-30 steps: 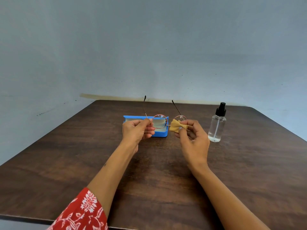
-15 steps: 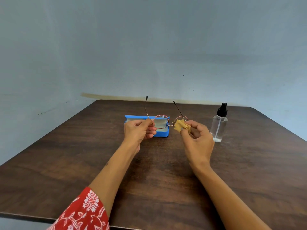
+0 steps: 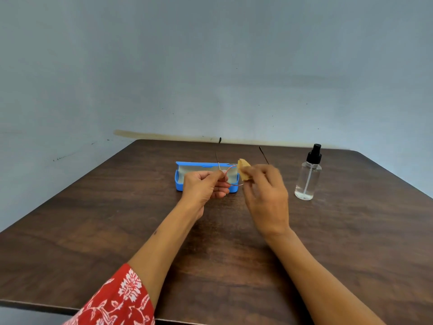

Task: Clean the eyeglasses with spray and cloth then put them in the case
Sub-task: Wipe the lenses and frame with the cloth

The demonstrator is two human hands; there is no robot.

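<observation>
The left hand point(image 3: 203, 186) is pinching the glasses point(image 3: 230, 175) with curled fingers while the right hand point(image 3: 266, 195) is gripping the cloth point(image 3: 244, 171) against a lens, above the case point(image 3: 187, 170).

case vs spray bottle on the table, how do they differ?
The case is blue, opaque and lies flat and open; the spray bottle is clear with a black top and stands upright. The case sits behind the left hand; the bottle stands apart, to the right of the right hand. Both rest on the table, untouched.
</observation>
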